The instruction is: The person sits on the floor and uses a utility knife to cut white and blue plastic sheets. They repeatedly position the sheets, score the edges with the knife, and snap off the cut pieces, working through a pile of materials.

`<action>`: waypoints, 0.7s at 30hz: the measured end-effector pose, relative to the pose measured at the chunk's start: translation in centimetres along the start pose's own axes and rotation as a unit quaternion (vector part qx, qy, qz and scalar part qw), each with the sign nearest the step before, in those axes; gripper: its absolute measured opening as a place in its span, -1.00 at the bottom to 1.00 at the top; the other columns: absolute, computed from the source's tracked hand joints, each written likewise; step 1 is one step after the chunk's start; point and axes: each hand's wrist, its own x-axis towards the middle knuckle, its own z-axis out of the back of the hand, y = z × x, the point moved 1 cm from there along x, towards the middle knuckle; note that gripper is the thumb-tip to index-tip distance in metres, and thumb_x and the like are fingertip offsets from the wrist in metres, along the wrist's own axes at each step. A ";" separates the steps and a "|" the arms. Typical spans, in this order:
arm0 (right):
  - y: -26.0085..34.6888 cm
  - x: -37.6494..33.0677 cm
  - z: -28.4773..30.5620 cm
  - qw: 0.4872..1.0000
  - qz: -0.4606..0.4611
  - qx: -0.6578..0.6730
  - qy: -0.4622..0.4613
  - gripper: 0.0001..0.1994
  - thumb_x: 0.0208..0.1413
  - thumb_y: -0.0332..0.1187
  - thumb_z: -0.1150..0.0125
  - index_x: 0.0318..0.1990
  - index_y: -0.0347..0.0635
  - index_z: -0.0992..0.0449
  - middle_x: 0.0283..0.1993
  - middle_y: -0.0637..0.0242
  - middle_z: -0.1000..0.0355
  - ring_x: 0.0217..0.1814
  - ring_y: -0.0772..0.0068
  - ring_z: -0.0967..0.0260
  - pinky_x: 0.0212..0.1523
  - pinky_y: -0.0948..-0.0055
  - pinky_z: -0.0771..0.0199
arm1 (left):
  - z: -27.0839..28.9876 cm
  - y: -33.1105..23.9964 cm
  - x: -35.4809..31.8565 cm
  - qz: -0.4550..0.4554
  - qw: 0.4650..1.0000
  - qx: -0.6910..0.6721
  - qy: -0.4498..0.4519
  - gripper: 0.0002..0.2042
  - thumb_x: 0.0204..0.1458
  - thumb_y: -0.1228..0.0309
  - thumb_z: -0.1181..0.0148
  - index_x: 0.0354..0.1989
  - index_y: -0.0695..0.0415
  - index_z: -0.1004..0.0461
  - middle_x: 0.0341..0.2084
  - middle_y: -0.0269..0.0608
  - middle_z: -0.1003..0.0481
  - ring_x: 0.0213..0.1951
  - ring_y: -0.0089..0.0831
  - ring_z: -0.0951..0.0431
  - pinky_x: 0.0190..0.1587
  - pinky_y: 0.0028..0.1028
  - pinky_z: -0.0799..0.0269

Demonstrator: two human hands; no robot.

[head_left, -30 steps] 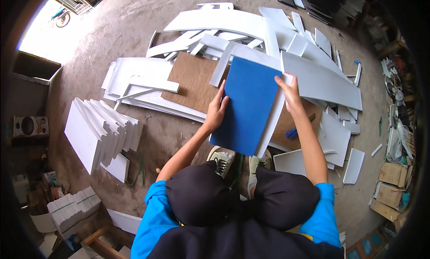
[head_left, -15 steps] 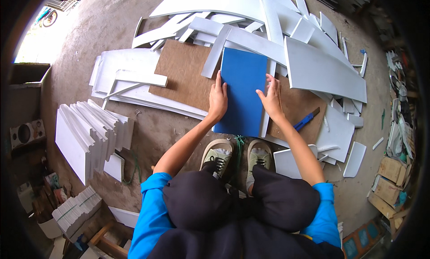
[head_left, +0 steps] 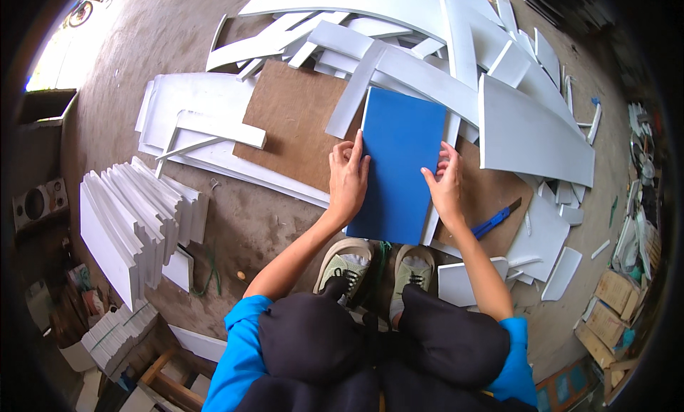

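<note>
A rectangular blue panel (head_left: 396, 170) with a pale edge is between my two hands, over the board pile in front of my shoes. My left hand (head_left: 349, 178) grips its left edge, with the fingers along the side. On the opposite edge, my right hand (head_left: 446, 184) has its thumb over the blue face and its fingers by the side; their undersides are hidden. Beneath the panel lies a brown wooden board (head_left: 299, 120), partly covered. A blue utility knife (head_left: 496, 218) rests on the brown board near my right forearm.
White boards and strips (head_left: 406, 63) are heaped beyond the panel. A large white sheet (head_left: 536, 130) lies at the right. White profiled panels (head_left: 135, 223) stand bunched at the left, near a green cord (head_left: 210, 273). Cardboard boxes (head_left: 616, 294) sit at the right edge.
The blue panel has come nearer to me and looks slightly larger, its near end now reaching over the shoe tips. Both hands stay at its sides. The whole view has shifted a little.
</note>
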 end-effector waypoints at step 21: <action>1.2 0.5 0.3 0.999 -0.036 -0.032 0.025 -0.36 -0.19 -0.57 -0.23 0.12 -0.09 -0.13 -0.13 0.25 -0.17 -0.28 0.45 -0.21 -0.26 0.49 -0.33 | 0.1 -0.2 1.0 0.044 0.999 -0.010 0.014 -0.59 0.02 0.46 0.02 0.10 0.10 -0.19 -0.23 -0.03 -0.23 -0.25 -0.14 -0.26 -0.17 -0.28 -0.28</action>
